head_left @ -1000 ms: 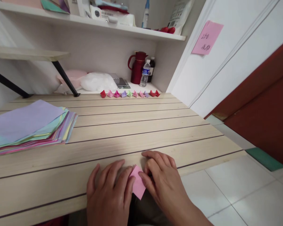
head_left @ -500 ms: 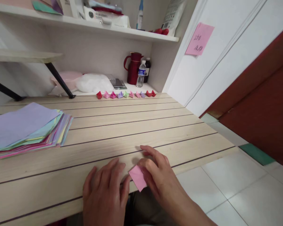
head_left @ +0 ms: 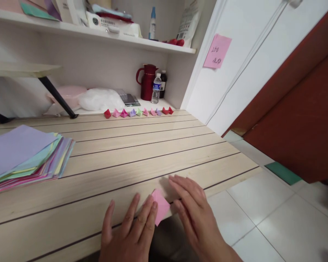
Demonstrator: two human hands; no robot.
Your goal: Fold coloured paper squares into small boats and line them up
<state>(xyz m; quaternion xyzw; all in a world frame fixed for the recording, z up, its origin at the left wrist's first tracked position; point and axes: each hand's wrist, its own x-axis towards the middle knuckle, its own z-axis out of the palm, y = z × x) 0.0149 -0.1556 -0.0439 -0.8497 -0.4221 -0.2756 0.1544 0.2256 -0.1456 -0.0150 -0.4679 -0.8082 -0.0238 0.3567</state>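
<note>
A small folded piece of pink paper (head_left: 161, 208) lies at the near edge of the table, its lower corner reaching past the edge. My left hand (head_left: 131, 229) is spread flat to its left, two fingertips resting on the paper's left side. The left thumb is hidden. Just right of the paper, my right hand (head_left: 195, 213) has its fingers stretched out and apart from the paper. Nothing shows in the right hand.
A stack of coloured paper sheets (head_left: 24, 153) lies at the left. Along the back edge stands a row of small folded paper pieces (head_left: 139, 112). Behind are a red jug (head_left: 148, 83) and a water bottle (head_left: 156, 89). The table's right edge borders a tiled floor.
My right hand has let go of the pink paper and moved right. My left fingers have come onto the paper, which appears turned. The whole view has shifted slightly.
</note>
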